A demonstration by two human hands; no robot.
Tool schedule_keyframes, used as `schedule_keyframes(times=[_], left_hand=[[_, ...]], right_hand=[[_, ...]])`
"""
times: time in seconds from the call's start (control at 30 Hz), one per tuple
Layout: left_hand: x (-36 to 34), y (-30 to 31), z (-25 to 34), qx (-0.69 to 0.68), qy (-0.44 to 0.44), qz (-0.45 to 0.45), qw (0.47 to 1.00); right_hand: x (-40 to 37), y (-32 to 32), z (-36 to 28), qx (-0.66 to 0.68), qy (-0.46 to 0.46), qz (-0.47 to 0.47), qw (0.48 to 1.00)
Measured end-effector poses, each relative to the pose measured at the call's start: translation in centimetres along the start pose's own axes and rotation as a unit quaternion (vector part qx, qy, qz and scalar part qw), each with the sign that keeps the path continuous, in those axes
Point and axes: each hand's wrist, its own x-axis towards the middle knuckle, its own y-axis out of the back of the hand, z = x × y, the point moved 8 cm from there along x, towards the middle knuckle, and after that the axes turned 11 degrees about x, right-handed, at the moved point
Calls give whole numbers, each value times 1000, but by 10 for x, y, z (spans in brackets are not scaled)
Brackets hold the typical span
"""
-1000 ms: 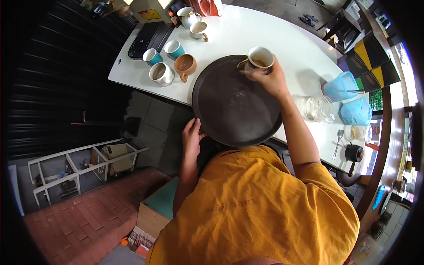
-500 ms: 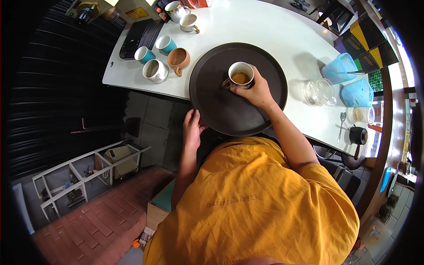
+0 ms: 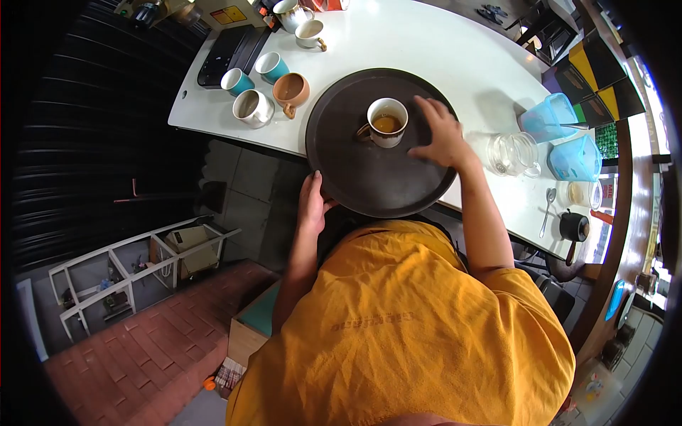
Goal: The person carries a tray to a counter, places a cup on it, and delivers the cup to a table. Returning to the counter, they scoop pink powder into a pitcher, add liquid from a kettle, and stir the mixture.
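Observation:
A round dark brown serving tray (image 3: 383,188) lies partly on the white counter and juts over its front edge. Near the middle of the tray stands a white mug (image 3: 388,135) with brown liquid inside and a dark handle on its left. My right hand (image 3: 444,138) is just right of the mug, apart from it, fingers spread and empty above the tray. At the tray's left front rim is my left hand (image 3: 312,206), its fingers against the edge and the thumb reaching partly out of sight below.
To the left stand teal cups (image 3: 271,67), a brown cup (image 3: 291,89) and a white cup (image 3: 253,108). On the right are a glass jug (image 3: 513,155), blue plastic containers (image 3: 574,157), a spoon (image 3: 548,211) and a small black pot (image 3: 572,227). The counter (image 3: 426,42) extends behind the tray.
My right hand has let go of the mug and moved off to the right, its fingers opening. The mug stays on the tray. My left hand remains at the tray's rim.

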Motion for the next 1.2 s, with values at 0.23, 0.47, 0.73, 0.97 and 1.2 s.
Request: schedule_keyframes(times=[0.23,0.47,0.73,0.97,1.2], left_hand=[[9,-22,-2,-68,-72,160,982],[-1,-18,-3,34,-75,252,964],[-76,19,-3,43,-46,341,938],[-128,103,-29,4,-2,371,929],[-190,210,-13,19,-39,437,898]], right_hand=[[27,19,75,-49,-116,169,978],[33,9,72,-36,-59,192,979],[-7,17,31,44,19,131,990],[-21,-18,-50,226,5,-30,974],[-36,-113,-151,446,-52,-188,873]])
